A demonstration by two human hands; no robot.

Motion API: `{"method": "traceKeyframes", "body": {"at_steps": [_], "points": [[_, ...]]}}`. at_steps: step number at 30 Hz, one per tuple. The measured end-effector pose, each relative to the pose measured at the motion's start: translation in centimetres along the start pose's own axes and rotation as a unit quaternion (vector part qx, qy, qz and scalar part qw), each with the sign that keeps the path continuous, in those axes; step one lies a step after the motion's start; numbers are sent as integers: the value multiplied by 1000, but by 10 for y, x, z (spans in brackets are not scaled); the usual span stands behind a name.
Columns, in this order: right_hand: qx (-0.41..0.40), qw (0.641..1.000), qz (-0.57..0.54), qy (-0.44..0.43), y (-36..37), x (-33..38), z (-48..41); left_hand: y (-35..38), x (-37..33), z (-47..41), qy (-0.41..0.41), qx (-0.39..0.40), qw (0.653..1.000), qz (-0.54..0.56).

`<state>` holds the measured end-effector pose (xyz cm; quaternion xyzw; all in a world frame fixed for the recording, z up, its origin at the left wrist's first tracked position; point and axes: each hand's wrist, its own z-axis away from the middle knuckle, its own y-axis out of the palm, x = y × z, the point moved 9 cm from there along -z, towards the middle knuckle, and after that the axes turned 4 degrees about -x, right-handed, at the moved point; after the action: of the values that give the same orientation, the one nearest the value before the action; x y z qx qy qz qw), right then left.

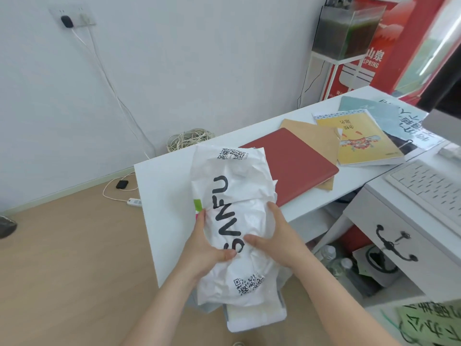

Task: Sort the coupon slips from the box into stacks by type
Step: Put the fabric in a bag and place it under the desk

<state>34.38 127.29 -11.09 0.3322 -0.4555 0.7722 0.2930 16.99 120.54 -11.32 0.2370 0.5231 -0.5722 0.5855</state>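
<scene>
Bag (234,213) gripped above the box (257,318)
Head view: my left hand (207,248) and right hand (277,236) both clench the crumpled white bag, thumbs on top. Box lies just under it, partly hidden; slips I cannot see. I think best is lifting the bag away slowly, so nothing spills.
</scene>
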Motion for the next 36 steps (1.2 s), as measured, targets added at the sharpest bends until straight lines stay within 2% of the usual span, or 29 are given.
{"method": "traceKeyframes", "body": {"at_steps": [2,5,8,12,17,22,28,32,34,36], "points": [[-27,996,-86,-13,-16,-13,17,12,-11,20,26,-2,999,-23],[-69,982,-176,-23,-48,-47,50,46,-36,47,72,6,990,-119],[-110,965,-237,27,-83,-107,82,106,-50,68,111,54,974,-190],[-146,960,-227,75,-111,-185,124,195,-10,91,79,131,968,-199],[-87,965,-202,142,-69,-266,129,238,84,104,-14,164,975,-151],[-5,984,-135,115,9,-268,51,190,155,56,-71,65,993,-71],[89,992,-82,28,133,-225,-78,90,231,-54,-80,-93,988,-96],[107,993,-50,-8,200,-200,-150,46,258,-115,-75,-157,979,-103],[111,993,-18,-22,230,-198,-168,33,280,-132,-124,-176,963,-163],[96,994,23,-46,243,-203,-170,25,284,-134,-143,-200,910,-334]]}}
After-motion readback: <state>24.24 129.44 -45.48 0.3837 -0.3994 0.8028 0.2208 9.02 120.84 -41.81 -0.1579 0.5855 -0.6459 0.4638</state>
